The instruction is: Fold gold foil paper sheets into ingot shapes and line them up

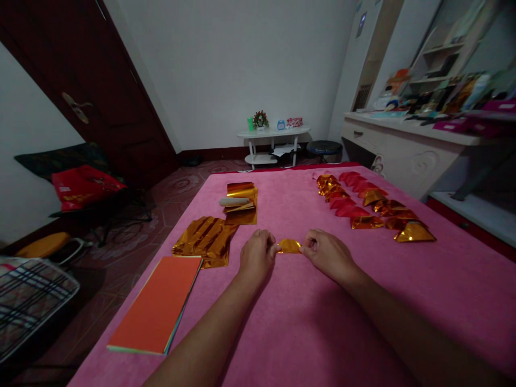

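A small folded piece of gold foil paper [289,246] lies on the pink table cover [306,322] between my two hands. My left hand [256,253] pinches its left end with curled fingers. My right hand [325,252] pinches its right end the same way. Both hands rest on the cover near the middle of the table.
A stack of orange paper sheets [159,303] lies at the front left. Crumpled gold foil sheets [205,239] and a gold stack with a white roll [241,203] sit beyond it. Several folded gold and red pieces [371,207] line the right side. A white dresser [407,145] stands at right.
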### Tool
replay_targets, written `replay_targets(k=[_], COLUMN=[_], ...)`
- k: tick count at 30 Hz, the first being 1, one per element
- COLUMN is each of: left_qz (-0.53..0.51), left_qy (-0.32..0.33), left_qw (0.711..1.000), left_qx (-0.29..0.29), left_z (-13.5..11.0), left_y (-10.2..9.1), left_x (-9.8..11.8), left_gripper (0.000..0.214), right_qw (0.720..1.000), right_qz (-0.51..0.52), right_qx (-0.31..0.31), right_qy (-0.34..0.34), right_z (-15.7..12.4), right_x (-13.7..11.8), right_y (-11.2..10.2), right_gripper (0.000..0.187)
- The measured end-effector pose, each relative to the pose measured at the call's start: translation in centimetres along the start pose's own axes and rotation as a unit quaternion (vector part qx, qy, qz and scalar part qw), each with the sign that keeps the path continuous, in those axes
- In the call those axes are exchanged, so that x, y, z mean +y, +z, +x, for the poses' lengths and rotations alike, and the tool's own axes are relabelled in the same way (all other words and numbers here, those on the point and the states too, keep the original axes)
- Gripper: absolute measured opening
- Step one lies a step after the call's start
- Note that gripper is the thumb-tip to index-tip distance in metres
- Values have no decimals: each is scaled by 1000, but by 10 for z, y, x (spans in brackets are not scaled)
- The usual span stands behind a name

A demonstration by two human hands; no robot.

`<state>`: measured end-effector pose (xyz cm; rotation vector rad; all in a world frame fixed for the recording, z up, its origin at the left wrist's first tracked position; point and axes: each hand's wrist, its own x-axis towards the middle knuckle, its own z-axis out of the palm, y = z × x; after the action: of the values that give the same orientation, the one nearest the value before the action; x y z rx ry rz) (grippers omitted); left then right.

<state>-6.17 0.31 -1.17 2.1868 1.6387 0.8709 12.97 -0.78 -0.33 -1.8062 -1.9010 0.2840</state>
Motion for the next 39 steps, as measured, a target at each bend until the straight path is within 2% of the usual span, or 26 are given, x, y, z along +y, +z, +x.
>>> replay_targets(k=[4, 8, 13, 17, 23, 31, 35, 39], left_qz=[47, 46, -12, -141, -326, -452, -457, -442], left_qy=[-3, -10, -4, -39, -55, -54, -63, -68], left_qw=[999, 998, 999, 988, 941, 882, 880, 888], left_qx=[-24, -41, -39, -47, -67, -123, -110, -108], left_z=[2, 6, 6, 5, 5, 1, 2, 1], left_y=[-3, -3, -1, 2, 6, 3, 1, 2], left_x=[5, 7, 3, -3, -6, 8, 9, 9], left_gripper=[5, 21, 21, 18, 20, 28, 31, 30], right_qw=[999, 995, 995, 989, 942, 875, 886, 898], right_qz=[2, 8, 44, 140, 336, 474, 451, 429], right_qx=[-34, -59, -15, 13, -18, -98, -111, -99], right_qy=[26, 81, 85, 52, 9, 14, 13, 22], right_z=[7, 9, 1, -4, 0, -4, -4, -3], right_x=[-4, -11, -11, -5, -2, -11, -13, -12], right_y=[-5, -7, -3, 5, 14, 6, 3, 3], right_gripper=[5, 4, 9, 12, 14, 22, 25, 20])
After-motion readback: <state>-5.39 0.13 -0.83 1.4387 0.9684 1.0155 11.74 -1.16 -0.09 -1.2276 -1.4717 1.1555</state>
